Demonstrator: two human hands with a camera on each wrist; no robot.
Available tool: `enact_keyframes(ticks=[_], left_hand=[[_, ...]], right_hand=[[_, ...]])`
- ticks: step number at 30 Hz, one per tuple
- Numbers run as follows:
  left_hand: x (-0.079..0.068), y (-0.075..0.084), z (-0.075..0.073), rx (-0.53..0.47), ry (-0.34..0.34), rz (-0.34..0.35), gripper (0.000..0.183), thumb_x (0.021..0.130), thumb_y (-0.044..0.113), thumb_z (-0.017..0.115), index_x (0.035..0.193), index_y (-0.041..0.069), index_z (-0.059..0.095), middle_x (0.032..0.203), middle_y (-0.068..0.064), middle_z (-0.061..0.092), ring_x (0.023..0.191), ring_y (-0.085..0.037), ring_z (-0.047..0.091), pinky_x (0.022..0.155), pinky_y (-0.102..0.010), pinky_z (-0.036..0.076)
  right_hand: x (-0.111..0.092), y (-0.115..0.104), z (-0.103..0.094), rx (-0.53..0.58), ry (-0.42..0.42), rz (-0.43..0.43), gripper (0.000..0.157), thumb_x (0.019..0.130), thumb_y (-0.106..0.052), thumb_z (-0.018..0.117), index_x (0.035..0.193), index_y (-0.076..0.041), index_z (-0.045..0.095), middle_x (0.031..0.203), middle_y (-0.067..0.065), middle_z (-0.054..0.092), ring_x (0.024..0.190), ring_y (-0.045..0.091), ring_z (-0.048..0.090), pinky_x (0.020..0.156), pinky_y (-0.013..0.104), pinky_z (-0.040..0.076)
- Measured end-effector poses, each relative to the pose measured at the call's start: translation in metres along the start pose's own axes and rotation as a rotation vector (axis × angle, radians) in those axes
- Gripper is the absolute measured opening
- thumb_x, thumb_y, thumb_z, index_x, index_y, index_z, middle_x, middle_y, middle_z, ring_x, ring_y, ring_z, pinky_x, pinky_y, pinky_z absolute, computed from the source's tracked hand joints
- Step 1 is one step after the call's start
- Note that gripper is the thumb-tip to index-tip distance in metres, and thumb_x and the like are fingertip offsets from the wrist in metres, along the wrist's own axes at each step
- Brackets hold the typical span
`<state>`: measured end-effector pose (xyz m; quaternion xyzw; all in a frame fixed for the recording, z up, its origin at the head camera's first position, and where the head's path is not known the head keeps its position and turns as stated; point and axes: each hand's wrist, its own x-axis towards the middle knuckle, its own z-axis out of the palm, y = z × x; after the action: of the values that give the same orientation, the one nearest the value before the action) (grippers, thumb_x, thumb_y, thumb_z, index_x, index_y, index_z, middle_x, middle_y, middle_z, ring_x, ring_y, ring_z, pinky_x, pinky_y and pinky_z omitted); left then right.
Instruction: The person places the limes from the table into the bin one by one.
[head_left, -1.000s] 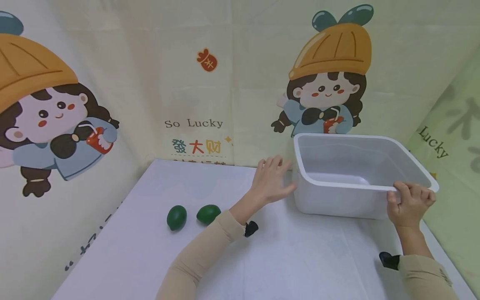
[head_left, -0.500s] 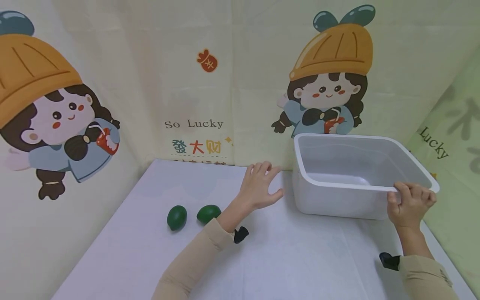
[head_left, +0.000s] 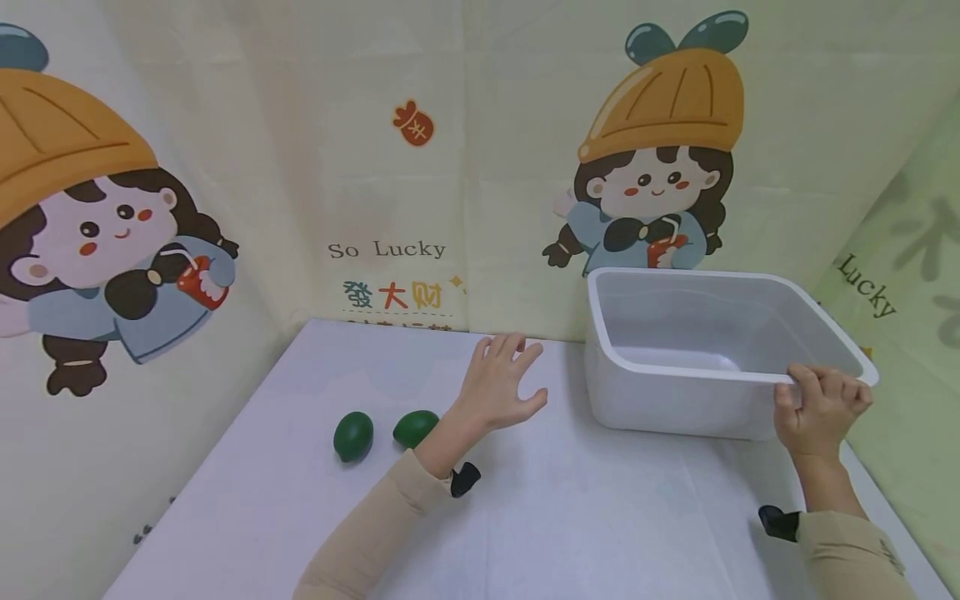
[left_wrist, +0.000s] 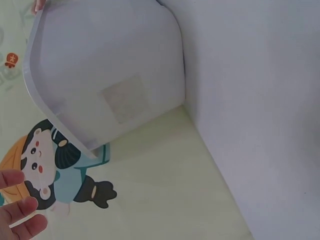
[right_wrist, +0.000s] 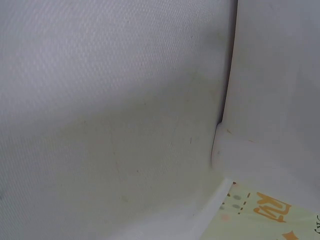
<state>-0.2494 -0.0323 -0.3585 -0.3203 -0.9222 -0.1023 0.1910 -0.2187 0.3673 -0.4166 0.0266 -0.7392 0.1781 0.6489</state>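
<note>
A white plastic tub (head_left: 675, 400) stands at the back right of the table, its inside bare as far as the head view shows. My right hand (head_left: 823, 410) grips the tub's near rim close to the right corner, fingers curled over the edge. To the left of the tub, my left hand (head_left: 498, 387) hovers over the table with its fingers spread and nothing in them. Two green lemon-shaped fruits lie on the left: one green fruit (head_left: 353, 437) in plain sight, the other green fruit (head_left: 415, 428) partly behind my left wrist.
A white cloth covers the table (head_left: 585, 517). Printed curtains (head_left: 517, 200) with cartoon figures rise behind it and along both sides. The tub stands close to the back curtain. Black wrist bands (head_left: 466, 479) show at both sleeves.
My left hand has moved away from the tub's left side, leftward and a little nearer to me. The right hand, the tub and both green fruits have stayed where they were.
</note>
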Motion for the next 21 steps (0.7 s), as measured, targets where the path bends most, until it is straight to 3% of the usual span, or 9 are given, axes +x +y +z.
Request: enact_keyframes(ticks=[11, 21], left_hand=[[-0.017, -0.012, 0.002, 0.04, 0.04, -0.003, 0.048, 0.079, 0.046, 0.051, 0.119, 0.02, 0.052, 0.109, -0.002, 0.045, 0.101, -0.02, 0.041, 0.09, -0.041, 0.029], [-0.034, -0.024, 0.004, 0.05, 0.021, -0.042, 0.05, 0.078, 0.045, 0.052, 0.121, 0.018, 0.051, 0.107, -0.002, 0.044, 0.099, -0.02, 0.041, 0.092, -0.042, 0.029]], right_hand=[[-0.003, 0.004, 0.0, 0.003, -0.005, -0.004, 0.061, 0.085, -0.058, 0.034, 0.08, 0.0, 0.05, 0.08, 0.024, 0.04, 0.079, 0.043, 0.032, 0.083, 0.059, 0.017], [-0.003, 0.004, 0.0, 0.009, 0.004, -0.006, 0.061, 0.085, -0.058, 0.035, 0.079, 0.001, 0.05, 0.079, 0.024, 0.04, 0.078, 0.043, 0.031, 0.083, 0.059, 0.017]])
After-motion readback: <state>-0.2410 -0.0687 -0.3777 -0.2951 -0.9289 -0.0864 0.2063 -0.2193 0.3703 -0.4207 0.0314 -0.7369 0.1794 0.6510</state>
